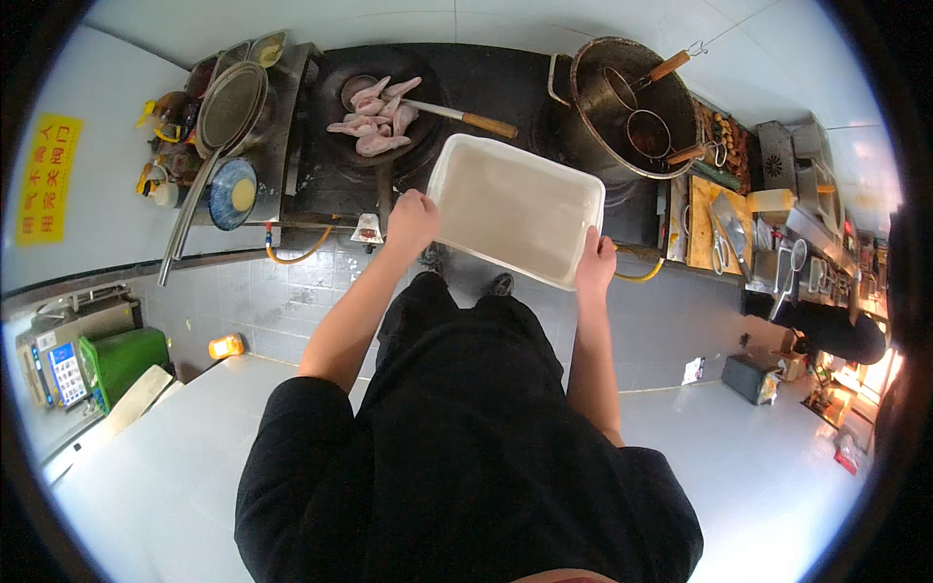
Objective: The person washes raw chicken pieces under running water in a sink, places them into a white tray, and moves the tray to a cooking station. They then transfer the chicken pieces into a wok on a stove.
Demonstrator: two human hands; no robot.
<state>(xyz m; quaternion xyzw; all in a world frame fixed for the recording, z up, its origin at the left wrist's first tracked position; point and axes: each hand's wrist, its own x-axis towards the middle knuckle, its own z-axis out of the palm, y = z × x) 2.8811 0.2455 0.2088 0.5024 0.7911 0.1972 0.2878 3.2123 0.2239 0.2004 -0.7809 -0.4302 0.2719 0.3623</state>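
Both of my hands grip a rectangular white plastic tub (514, 211) by its rim, held tilted in front of the stove. My left hand (414, 222) is on its left end, close to the wok's handle (384, 191). At the right front corner, my right hand (595, 261) has its thumb over the edge. The tub's inside looks plain beige; I cannot tell whether a thin liquid lies in it. Beyond my left hand, a black wok (423, 80) holds several pale raw poultry legs (379, 120). A ladle (444, 109) with a wooden handle (490, 125) rests across them, its bowl partly hidden.
To the right stands a large pot (583, 80) with wire strainers (649, 135) in it. A cutting board (698, 211) bears a cleaver (729, 222) and scissors (720, 251). On the left are a metal strainer (232, 109) and a blue bowl (221, 197). Another person (838, 328) is at far right.
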